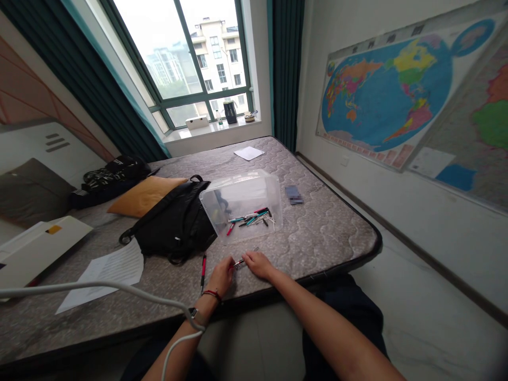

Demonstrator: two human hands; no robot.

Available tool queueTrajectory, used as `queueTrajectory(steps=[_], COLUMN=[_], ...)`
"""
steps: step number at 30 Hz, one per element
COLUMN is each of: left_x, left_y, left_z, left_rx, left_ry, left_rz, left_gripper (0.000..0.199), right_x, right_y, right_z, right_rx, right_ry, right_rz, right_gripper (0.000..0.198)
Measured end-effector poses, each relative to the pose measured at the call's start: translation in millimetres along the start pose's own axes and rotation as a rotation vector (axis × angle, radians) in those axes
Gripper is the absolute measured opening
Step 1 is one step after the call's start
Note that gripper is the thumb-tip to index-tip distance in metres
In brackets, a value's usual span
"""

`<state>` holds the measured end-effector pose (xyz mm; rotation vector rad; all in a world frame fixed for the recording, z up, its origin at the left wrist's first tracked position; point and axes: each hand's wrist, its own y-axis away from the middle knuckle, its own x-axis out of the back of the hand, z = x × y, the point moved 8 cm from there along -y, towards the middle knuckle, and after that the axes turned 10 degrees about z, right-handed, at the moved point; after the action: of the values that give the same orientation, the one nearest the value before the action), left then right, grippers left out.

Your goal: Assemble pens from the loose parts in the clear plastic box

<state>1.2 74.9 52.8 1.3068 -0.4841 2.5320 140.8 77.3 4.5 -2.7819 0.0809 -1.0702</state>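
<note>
Close to the mattress's front edge, my left hand [223, 274] and my right hand [257, 263] are closed on the two ends of a pen [238, 263]. Its middle shows between them, with red at the left end and a clear or silvery part to the right. Fingers cover much of it. A red and black pen [203, 271] lies by itself just left of my left hand. Beyond my hands, a clear plastic bin [246, 185] rests tipped on its side, its opening toward the left. Inside are several loose pens and pen parts [254, 218], red, teal, black and white.
A black backpack [174, 222] touches the bin's left side, beside a yellow pillow [146, 194]. Printed paper [107, 270] and a white box [43, 248] lie at left. A pixelated dark item [293, 194] sits right of the bin. A white cable [119, 286] crosses my left forearm.
</note>
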Motion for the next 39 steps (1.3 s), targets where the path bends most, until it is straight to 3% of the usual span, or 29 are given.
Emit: queueTrajectory(steps=[8,15,21,39], left_x=[1,1,-1,1], left_y=[2,1,2,3], left_z=[1,4,4,3], left_rx=[-0.012,-0.02,-0.027,-0.014], left_ry=[-0.009,-0.005,0.0,-0.011], left_rz=[0.016,0.02,0.018,0.02], left_gripper=[0.014,0.011,0.012,0.01], right_x=[-1,7,9,3], right_y=[3,5,8,13], right_z=[0,-6,-7,-7], right_rx=[-0.004,-0.01,-0.008,0.022], right_ry=[0.007,0.012,-0.032,0.156], right_rz=[-0.019,0.005,0.016,-0.008], right_gripper=[0.024,0.038,0.019,0.029])
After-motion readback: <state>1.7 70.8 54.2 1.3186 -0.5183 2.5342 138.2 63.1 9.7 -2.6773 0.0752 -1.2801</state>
